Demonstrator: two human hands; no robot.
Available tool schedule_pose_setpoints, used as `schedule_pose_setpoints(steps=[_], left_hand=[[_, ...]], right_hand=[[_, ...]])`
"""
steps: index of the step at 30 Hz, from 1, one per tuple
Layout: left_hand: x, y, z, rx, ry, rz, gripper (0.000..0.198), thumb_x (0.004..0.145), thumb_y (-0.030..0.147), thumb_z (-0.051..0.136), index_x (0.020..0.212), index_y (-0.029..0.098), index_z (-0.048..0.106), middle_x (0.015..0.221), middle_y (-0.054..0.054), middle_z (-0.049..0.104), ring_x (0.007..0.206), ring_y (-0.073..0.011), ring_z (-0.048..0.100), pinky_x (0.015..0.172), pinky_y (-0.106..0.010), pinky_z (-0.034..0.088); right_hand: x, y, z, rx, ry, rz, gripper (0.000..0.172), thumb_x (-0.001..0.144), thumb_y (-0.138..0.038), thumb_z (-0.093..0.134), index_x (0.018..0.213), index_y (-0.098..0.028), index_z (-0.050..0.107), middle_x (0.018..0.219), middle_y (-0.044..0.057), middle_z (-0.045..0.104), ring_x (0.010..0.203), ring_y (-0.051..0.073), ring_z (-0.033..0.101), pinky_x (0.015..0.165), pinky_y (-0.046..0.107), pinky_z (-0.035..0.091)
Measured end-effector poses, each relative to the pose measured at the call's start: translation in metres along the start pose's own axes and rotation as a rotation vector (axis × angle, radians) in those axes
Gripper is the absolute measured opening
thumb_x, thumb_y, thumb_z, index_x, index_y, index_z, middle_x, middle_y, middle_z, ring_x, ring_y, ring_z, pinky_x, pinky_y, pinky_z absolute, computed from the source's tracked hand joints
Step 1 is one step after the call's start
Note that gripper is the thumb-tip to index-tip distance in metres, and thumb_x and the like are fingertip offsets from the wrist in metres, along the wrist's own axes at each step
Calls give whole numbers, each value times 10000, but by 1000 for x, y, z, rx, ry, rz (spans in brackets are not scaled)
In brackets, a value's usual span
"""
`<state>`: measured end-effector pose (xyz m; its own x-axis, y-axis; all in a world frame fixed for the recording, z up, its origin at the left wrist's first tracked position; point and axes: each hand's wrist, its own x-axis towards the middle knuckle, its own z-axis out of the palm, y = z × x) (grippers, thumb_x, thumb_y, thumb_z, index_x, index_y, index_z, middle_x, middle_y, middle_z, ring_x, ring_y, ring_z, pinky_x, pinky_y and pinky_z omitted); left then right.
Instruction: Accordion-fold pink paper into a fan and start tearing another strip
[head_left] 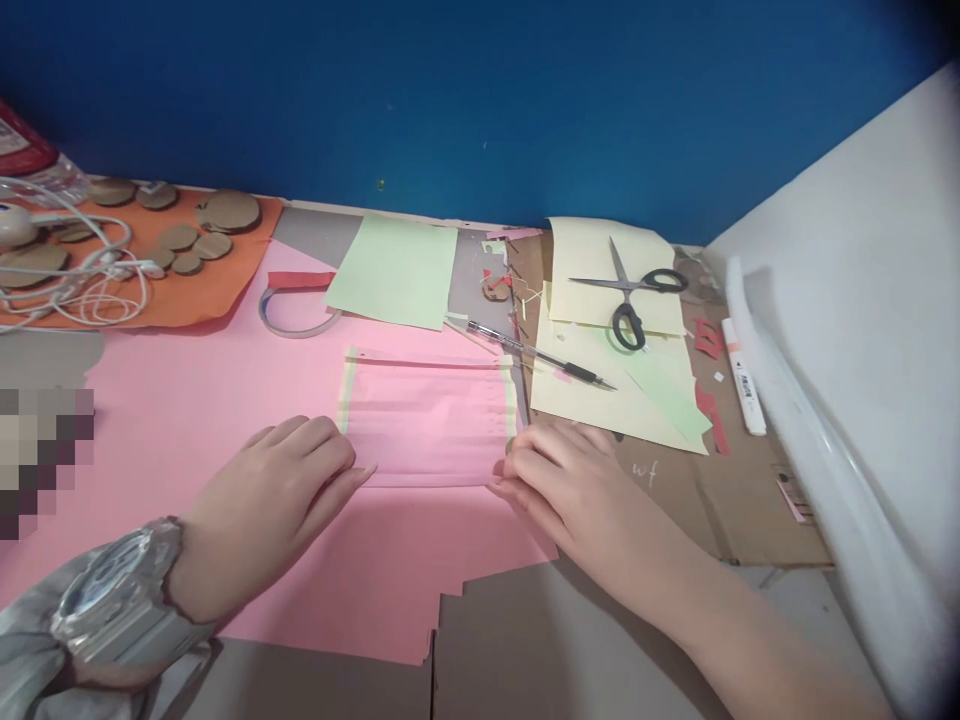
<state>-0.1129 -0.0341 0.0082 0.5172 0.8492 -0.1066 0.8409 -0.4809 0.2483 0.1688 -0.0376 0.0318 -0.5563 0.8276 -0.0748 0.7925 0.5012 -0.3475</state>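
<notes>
A small pleated pink paper piece with pale green side strips lies on a large pink sheet. My left hand rests at its lower left corner, fingers together and pressing the edge down. My right hand pinches the lower right corner of the same folded piece. A silver watch sits on my left wrist.
Black scissors lie on pale yellow paper; a pen crosses its left edge. A light green sheet, a tape ring, a white marker, cardboard discs on orange paper and white cables surround it.
</notes>
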Motion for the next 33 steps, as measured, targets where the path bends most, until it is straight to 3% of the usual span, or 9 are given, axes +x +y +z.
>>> schedule_pose_setpoints(steps=[4, 8, 13, 20, 25, 33], left_hand=[[1, -13, -4, -13, -42, 144, 295, 912, 384, 415, 724, 202, 551, 756, -22, 531, 704, -178, 485, 674, -347, 391], [0, -19, -9, -17, 6, 275, 199, 896, 331, 465, 790, 232, 601, 844, -23, 569, 778, -176, 510, 721, -339, 401], [1, -7, -5, 1, 127, 230, 163, 859, 359, 521, 882, 213, 590, 934, -47, 585, 888, -213, 501, 786, -375, 393], [5, 5, -1, -47, 108, 235, 131, 896, 295, 478, 900, 197, 565, 880, -29, 577, 838, -189, 503, 760, -351, 388], [6, 15, 0, -59, 183, 196, 121, 889, 288, 501, 933, 215, 588, 896, -18, 593, 846, -183, 522, 781, -354, 369], [6, 33, 4, -96, 175, 156, 175, 915, 238, 450, 864, 215, 616, 845, -2, 618, 778, -154, 541, 735, -326, 360]], right_hand=[[-2, 6, -5, 46, -90, -48, 170, 919, -167, 425, 788, -214, 525, 821, 7, 545, 787, 160, 488, 756, 322, 369], [-3, 12, -3, -19, -47, -110, 175, 893, -99, 418, 804, -201, 529, 828, 19, 542, 791, 162, 481, 738, 312, 374], [1, 11, 3, -47, 19, -133, 161, 929, -239, 432, 860, -198, 572, 845, 35, 570, 835, 176, 515, 792, 336, 370], [6, 3, 15, 39, 40, -157, 163, 937, -226, 429, 852, -176, 559, 867, 34, 567, 821, 154, 490, 817, 324, 346], [9, -1, 22, 106, 17, -135, 183, 934, -163, 402, 858, -165, 568, 887, 45, 559, 793, 153, 465, 742, 303, 347], [14, -14, 27, 134, 79, -118, 204, 927, -306, 463, 863, -173, 603, 858, 36, 574, 822, 160, 482, 763, 313, 328]])
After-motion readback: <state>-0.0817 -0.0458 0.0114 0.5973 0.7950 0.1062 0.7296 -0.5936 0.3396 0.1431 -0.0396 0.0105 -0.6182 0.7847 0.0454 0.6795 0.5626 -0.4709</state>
